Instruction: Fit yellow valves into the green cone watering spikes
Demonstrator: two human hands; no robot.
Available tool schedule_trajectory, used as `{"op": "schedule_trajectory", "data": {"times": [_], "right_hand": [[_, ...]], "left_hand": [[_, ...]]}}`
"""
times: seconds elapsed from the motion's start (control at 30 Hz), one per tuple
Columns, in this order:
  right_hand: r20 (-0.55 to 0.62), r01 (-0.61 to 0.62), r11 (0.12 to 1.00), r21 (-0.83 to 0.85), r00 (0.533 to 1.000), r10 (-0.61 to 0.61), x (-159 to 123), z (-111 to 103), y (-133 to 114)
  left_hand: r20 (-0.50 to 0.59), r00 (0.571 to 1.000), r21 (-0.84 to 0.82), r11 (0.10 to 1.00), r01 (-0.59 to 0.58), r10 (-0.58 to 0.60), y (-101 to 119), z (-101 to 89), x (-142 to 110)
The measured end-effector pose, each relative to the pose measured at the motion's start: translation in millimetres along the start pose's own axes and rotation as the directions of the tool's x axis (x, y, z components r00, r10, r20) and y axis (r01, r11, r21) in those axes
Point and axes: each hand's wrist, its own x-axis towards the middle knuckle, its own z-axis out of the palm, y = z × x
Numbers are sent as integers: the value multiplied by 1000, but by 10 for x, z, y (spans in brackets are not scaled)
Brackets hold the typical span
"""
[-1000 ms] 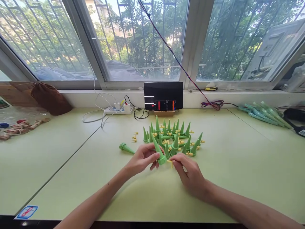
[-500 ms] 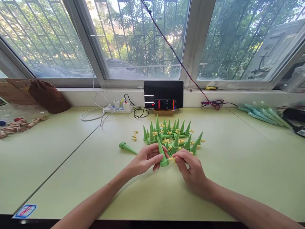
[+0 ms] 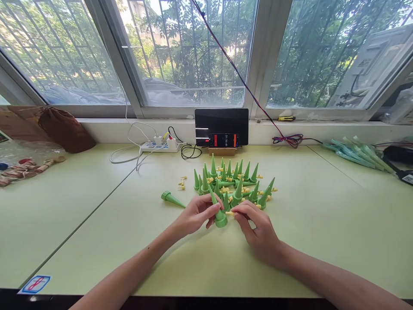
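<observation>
My left hand (image 3: 193,216) is closed around a green cone-shaped spike (image 3: 217,210), held tilted with its wide end toward me. My right hand (image 3: 258,230) pinches a small yellow valve piece (image 3: 229,213) right at the side of that spike's wide end. Just behind my hands stands a cluster of several green spikes (image 3: 235,183), most upright, with small yellow pieces scattered among them. One green spike (image 3: 172,199) lies on its side to the left, and a few loose yellow pieces (image 3: 182,184) lie near it.
A pale green table (image 3: 97,215) runs under a window. A phone on a stand (image 3: 223,141) and a dark tablet (image 3: 221,125) stand at the back, beside a power strip (image 3: 159,147) with cables. A brown pouch (image 3: 66,129) sits far left; green tubes (image 3: 358,151) lie far right.
The spike in my left hand has tipped lower and my right hand has brought the yellow piece up against its wide end. Both hands shifted slightly away from me.
</observation>
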Motion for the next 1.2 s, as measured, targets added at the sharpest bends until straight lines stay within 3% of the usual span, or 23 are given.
{"op": "schedule_trajectory", "data": {"times": [0.5,1.2], "right_hand": [[16,-43,999,-9,999,43,-5,17,31],[103,-93,994,-52,990,98,-12,30,52]], "left_hand": [[38,999,10,1000,5,-6,-90,-8,-5],[21,998,-4,998,55,-55,-45,16,-5]]}}
